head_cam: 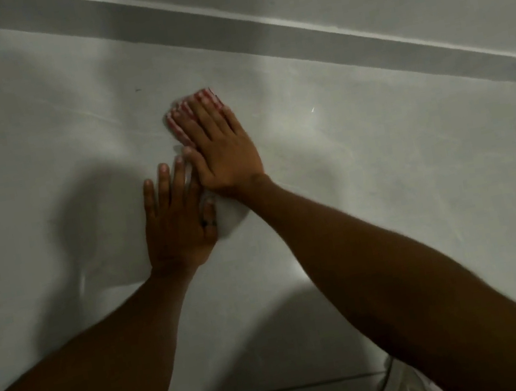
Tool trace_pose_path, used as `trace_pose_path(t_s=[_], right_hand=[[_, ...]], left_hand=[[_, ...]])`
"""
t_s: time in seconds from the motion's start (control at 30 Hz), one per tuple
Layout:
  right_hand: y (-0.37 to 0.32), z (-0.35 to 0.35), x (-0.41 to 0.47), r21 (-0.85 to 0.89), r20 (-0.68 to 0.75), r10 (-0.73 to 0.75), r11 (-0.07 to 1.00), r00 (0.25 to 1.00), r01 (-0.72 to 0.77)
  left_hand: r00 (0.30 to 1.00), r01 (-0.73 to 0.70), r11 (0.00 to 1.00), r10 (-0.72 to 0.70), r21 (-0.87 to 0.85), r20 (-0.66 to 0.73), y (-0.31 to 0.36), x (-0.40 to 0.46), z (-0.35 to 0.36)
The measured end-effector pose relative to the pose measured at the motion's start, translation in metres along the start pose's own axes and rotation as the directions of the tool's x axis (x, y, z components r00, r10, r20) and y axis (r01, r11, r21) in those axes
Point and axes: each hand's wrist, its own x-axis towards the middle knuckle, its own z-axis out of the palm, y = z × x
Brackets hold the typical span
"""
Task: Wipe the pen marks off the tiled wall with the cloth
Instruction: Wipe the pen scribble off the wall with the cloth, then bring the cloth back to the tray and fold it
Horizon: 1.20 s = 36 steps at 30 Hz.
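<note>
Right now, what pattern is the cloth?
Red-and-white stripes or checks on the cloth, head view.

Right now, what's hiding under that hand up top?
Under the right hand is the cloth, pressed flat on the wall. Its red-striped edge pokes out past the fingers. Any pen marks beneath it are covered.

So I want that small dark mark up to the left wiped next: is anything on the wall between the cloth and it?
Nothing visible. The cloth lies under the right hand, and bare tiled wall runs from it to the dark mark.
</note>
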Motion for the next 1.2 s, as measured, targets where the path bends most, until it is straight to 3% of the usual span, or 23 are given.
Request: trace_pose_path(t_s=[0.03,0.13,0.17,0.27,0.47,0.53,0.6,0.67,0.7,0.73,0.77,0.8,0.83,0.87,0.9,0.93,0.97,1.03,1.1,1.2], right_hand=[[0.008,-0.001,-0.002,0.000,-0.004,-0.011,1.000,1.000,0.011],[0.010,-0.005,-0.007,-0.002,0.002,0.238,0.971,0.971,-0.238],[0.007,-0.004,-0.011,-0.016,0.018,0.213,0.977,0.977,-0.212],[0.016,-0.002,-0.037,-0.010,0.063,-0.042,0.999,0.997,0.042],[0.023,0.000,-0.084,0.162,0.059,0.009,0.987,0.998,-0.018],[0.020,-0.012,-0.114,0.210,0.155,-0.041,0.978,0.987,0.008],[0.011,-0.040,-0.145,0.273,0.348,-0.097,0.962,0.932,-0.002],[-0.011,-0.084,-0.161,0.395,0.521,-0.038,0.896,0.853,-0.202],[-0.026,-0.113,-0.160,0.437,0.602,0.091,0.795,0.794,-0.422],[-0.041,-0.145,-0.156,0.477,0.666,0.201,0.626,0.718,-0.617],[-0.056,-0.176,-0.148,0.542,0.726,0.259,0.355,0.637,-0.762],[-0.071,-0.204,-0.135,0.589,0.775,0.262,0.029,0.575,-0.808],[-0.086,-0.229,-0.117,0.607,0.794,0.201,-0.207,0.574,-0.767],[-0.103,-0.257,-0.096,0.598,0.789,0.117,-0.367,0.603,-0.712],[-0.123,-0.288,-0.070,0.552,0.779,0.013,-0.488,0.627,-0.676],[-0.145,-0.319,-0.043,0.509,0.767,-0.078,-0.530,0.637,-0.678],[-0.165,-0.348,-0.014,0.488,0.747,-0.170,-0.517,0.643,-0.704],[-0.204,-0.402,0.043,0.547,0.695,-0.319,-0.348,0.645,-0.761],[-0.241,-0.443,0.096,0.712,0.646,-0.365,-0.031,0.671,-0.702],[-0.309,-0.478,0.166,0.775,0.578,-0.309,0.497,0.755,-0.390]], left_hand=[[1.000,-0.003,1.000,0.003,0.007,-0.002,-0.001,-0.001,0.002],[1.000,-0.013,1.000,0.013,0.000,-0.012,-0.004,-0.003,0.008],[1.000,-0.015,1.000,0.015,0.002,-0.014,-0.004,-0.002,0.010],[0.999,-0.024,1.000,0.024,0.010,-0.028,-0.006,-0.003,0.015],[0.999,-0.032,0.999,0.032,0.007,-0.025,-0.005,-0.004,0.017],[0.998,-0.014,1.000,0.013,0.006,0.066,-0.003,-0.004,0.005],[0.965,0.005,0.999,0.009,-0.053,0.262,-0.002,0.004,-0.022],[0.852,0.126,0.980,-0.027,-0.154,0.523,0.002,0.019,-0.063],[0.750,0.307,0.922,-0.080,-0.238,0.657,0.007,0.027,-0.091],[0.633,0.550,0.780,-0.156,-0.298,0.758,0.015,0.031,-0.123],[0.512,0.761,0.563,-0.218,-0.321,0.831,0.023,0.032,-0.159],[0.406,0.892,0.304,-0.213,-0.335,0.889,0.028,0.032,-0.198],[0.362,0.932,0.034,-0.156,-0.361,0.919,0.030,0.031,-0.236],[0.400,0.890,-0.193,-0.101,-0.413,0.911,0.028,0.031,-0.276],[0.491,0.797,-0.359,-0.083,-0.486,0.867,0.023,0.034,-0.319],[0.577,0.689,-0.454,-0.129,-0.566,0.806,0.014,0.037,-0.362],[0.625,0.598,-0.483,-0.218,-0.639,0.749,0.002,0.041,-0.403],[0.661,0.460,-0.444,-0.408,-0.769,0.630,-0.029,0.052,-0.473],[0.651,0.383,-0.335,-0.562,-0.861,0.509,-0.069,0.063,-0.527],[0.573,0.379,-0.170,-0.729,-0.910,0.375,-0.133,0.084,-0.580]])
